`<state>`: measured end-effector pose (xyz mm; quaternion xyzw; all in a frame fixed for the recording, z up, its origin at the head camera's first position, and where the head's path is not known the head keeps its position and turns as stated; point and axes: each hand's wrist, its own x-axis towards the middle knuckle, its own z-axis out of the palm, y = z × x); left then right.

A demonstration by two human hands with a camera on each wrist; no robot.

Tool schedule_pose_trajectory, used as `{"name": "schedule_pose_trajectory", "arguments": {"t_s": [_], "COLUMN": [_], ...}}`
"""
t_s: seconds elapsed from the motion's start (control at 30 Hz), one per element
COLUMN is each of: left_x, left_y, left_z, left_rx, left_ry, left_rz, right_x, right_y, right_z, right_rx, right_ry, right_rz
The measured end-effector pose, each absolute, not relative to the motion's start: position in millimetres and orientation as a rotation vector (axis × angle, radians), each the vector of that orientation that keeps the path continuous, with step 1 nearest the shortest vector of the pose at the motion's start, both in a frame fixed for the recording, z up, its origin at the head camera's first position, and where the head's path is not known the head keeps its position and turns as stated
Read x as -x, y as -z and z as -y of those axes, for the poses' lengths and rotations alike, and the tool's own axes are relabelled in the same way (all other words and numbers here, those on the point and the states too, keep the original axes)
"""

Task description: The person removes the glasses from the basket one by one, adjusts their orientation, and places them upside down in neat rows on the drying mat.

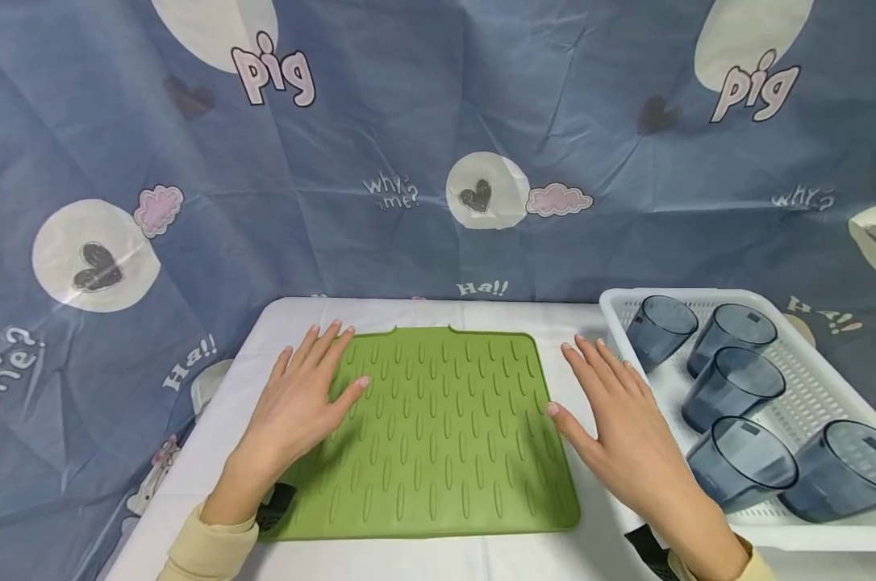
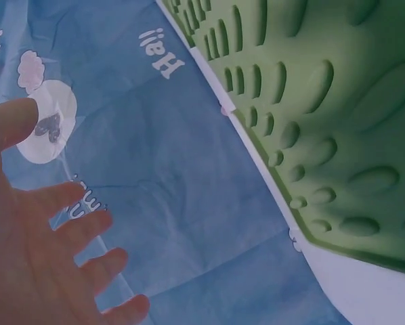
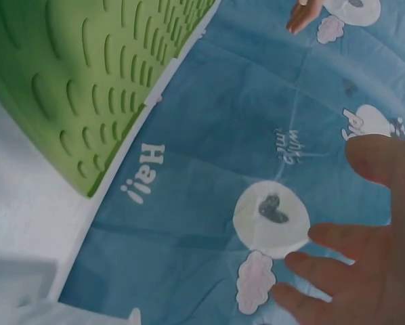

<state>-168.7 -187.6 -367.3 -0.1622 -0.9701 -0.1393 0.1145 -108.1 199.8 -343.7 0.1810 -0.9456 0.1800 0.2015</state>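
A green silicone mat (image 1: 438,428) with raised oval ridges lies flat on the white table. My left hand (image 1: 300,403) hovers over the mat's left edge, palm down with fingers spread and nothing in it. Over the mat's right side, between it and a white basket (image 1: 801,537), my right hand (image 1: 627,428) is held with straight fingers, also holding nothing. Several blue-tinted clear cups stand in the basket, among them a front cup (image 1: 743,468) close to the right hand. In the left wrist view the left hand's fingers (image 2: 87,271) show extended, apart from the mat.
White cloth (image 1: 438,557) covers the table. Behind and to the left hangs a blue printed curtain (image 1: 409,105) with hearts and lettering. The basket has perforated walls and sits at the table's right side, with another cup (image 1: 844,472) at its front right.
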Motion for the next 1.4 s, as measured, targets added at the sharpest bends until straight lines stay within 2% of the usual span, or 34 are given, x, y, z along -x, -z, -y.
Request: {"name": "schedule_pose_trajectory", "arguments": {"t_s": [0.4, 0.87, 1.4], "left_x": [173.2, 178.5, 178.2], "left_y": [370.7, 377.6, 372.9], "left_z": [178.7, 172.1, 157.5], "left_rx": [0.549, 0.593, 0.612], "left_ry": [0.480, 0.754, 0.995], "left_rz": [2.661, 2.559, 2.613], "right_x": [99.4, 87.4, 74.1], "right_y": [334.0, 328.6, 332.9], "right_z": [-225.5, -261.5, -295.3], "right_rx": [-0.603, -0.663, -0.498], "right_ry": [-0.605, -0.649, -0.742], "right_rz": [2.408, 2.457, 2.435]}}
